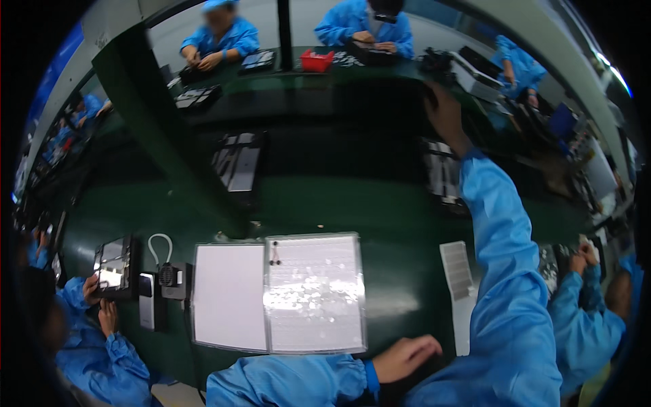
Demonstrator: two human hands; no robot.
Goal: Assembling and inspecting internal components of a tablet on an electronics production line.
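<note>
My right arm is stretched far across the table. At its end my right hand [447, 115], blurred, has its fingers curled at the right edge of a dark, flat tray [383, 105]; the tray's contents are too dark to make out. Low at the front, my left hand [407, 358] is held over the table edge, fingers stretched out and nothing in them. To its left lie a blank white sheet [229, 297] in a clear sleeve and a printed sheet [315, 292] with glare on it. A narrow paper strip [458, 285] lies beside my right sleeve.
Black trays with silver device parts sit mid-table, at the left [237, 163] and near my right forearm [442, 173]. A green post [156, 129] rises at left. A small fan [169, 277] and power bank [147, 302] stand near a co-worker. Across are co-workers and a red bin [316, 61].
</note>
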